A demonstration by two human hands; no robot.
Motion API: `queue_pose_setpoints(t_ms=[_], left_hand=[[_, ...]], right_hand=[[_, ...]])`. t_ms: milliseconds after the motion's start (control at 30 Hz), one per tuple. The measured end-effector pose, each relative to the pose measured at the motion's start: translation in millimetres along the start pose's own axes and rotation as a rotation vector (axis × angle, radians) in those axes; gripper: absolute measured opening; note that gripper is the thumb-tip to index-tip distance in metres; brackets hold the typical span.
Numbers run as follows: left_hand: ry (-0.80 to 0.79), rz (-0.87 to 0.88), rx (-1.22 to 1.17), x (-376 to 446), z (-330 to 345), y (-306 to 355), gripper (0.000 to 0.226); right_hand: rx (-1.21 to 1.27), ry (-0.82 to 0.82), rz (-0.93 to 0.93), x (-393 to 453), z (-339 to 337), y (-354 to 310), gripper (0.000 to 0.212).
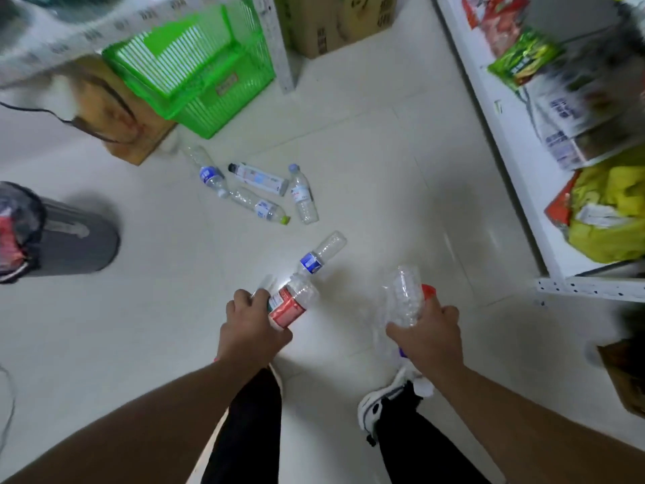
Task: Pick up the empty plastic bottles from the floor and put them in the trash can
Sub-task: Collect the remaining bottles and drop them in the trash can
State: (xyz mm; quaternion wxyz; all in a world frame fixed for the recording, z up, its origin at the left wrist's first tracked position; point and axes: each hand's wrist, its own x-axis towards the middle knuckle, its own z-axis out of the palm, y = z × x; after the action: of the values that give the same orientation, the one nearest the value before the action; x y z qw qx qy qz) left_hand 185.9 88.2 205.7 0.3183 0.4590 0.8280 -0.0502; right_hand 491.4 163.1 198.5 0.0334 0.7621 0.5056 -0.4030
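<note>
My left hand (253,324) grips a clear bottle with a red label (291,302). My right hand (427,331) holds a crumpled clear bottle with a red cap (405,296). Just beyond my left hand a blue-labelled bottle (319,255) lies on the white floor. Further off lie several more empty bottles: a blue-labelled one (209,174), a white one with a black cap (258,177), one with a green cap (260,206) and one with a pale cap (303,195). The grey trash can (69,235) with a black liner stands at the left edge.
A green plastic basket (195,68) and a wooden box (115,120) stand behind the bottles. Cardboard boxes (335,22) sit at the back. A white shelf unit (516,158) with packaged goods runs along the right. My legs and shoes (378,403) are below my hands.
</note>
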Motion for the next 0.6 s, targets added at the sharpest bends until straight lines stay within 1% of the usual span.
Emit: queue_pose_setpoints(t_ms=[133,267,333,433,600], left_hand=[[0.051,-0.104,-0.071,-18,-53,-21,0.068],[0.055,-0.158,-0.211,-21,-76,-48,0.066],[0.055,-0.157,-0.275,-23,-84,-62,0.067],[0.043,-0.167,-0.349,-31,-103,-94,0.067],[0.033,-0.246,-0.488,-43,-144,-179,0.072]], right_hand=[[0.008,-0.05,-0.06,-35,-15,-51,0.089],[-0.01,-0.053,-0.142,-55,-8,-100,0.089],[-0.022,-0.048,-0.162,-66,6,-121,0.09],[-0.118,-0.057,-0.23,-85,36,-151,0.085],[-0.186,-0.067,-0.286,-131,96,-223,0.072]])
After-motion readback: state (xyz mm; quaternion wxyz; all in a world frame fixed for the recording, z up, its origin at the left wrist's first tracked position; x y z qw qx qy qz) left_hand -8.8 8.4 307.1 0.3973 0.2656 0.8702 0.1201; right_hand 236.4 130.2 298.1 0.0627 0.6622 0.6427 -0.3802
